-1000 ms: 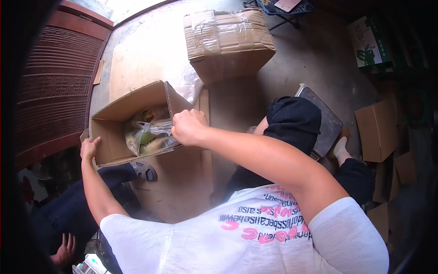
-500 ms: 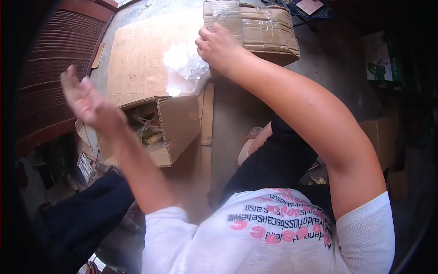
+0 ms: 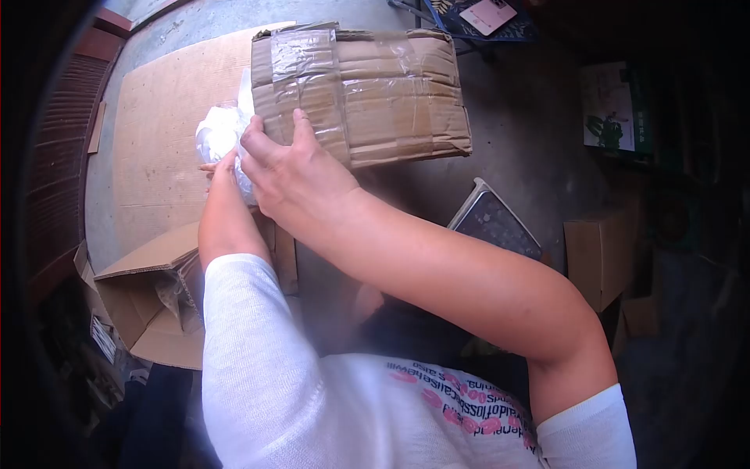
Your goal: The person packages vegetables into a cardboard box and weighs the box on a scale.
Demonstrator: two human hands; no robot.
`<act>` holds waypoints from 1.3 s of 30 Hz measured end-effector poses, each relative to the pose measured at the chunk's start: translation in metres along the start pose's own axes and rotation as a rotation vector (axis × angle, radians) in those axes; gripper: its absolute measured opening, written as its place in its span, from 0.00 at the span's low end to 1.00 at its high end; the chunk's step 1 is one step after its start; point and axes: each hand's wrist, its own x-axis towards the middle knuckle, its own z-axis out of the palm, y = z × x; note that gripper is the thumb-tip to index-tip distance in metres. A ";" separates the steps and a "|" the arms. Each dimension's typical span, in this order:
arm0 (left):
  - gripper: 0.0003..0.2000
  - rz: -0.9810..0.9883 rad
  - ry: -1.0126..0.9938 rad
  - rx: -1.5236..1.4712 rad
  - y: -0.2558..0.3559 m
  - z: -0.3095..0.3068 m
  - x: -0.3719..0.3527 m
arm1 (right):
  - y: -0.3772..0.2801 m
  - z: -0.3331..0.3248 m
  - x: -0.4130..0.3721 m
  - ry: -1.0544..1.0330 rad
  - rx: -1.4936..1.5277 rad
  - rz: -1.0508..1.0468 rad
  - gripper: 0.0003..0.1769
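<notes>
A crumpled white plastic bag [image 3: 219, 133] lies against the left end of a taped cardboard box [image 3: 398, 102]. My left hand [image 3: 222, 167] is at the bag, its fingers closed on the plastic and partly hidden behind the wrist. Beside it, my right hand [image 3: 293, 164] sits at the lower left corner of the taped box. Its front fingers are bent onto the bag's edge, while one finger stands apart against the box's side. The taped box and the bag are over a large flat cardboard panel [image 3: 156, 117].
An open cardboard box [image 3: 172, 344] stands at lower left. A dark tray-like object with a pale rim [image 3: 500, 223] is on the floor. A pink card-like thing [image 3: 488, 16] lies on a dark blue surface. More boxes [image 3: 601, 254] stand at right, beside a red slatted door [image 3: 58, 148] opposite.
My left hand has swung from the far left, where its fingers were spread, to the plastic bag. My view has shifted, and the taped box now appears lower and larger.
</notes>
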 end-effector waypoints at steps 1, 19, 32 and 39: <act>0.43 0.038 -0.003 -0.011 0.000 0.001 0.004 | 0.000 0.002 0.000 0.015 0.008 0.007 0.16; 0.30 1.503 -0.439 -0.294 0.053 -0.004 -0.338 | 0.191 0.001 -0.271 -0.203 0.018 0.585 0.09; 0.42 2.116 -0.403 0.261 0.068 -0.043 -0.425 | 0.189 0.097 -0.368 -0.094 0.025 0.689 0.08; 0.23 1.957 -0.494 0.771 0.075 -0.020 -0.408 | 0.219 0.122 -0.403 0.037 0.061 0.887 0.13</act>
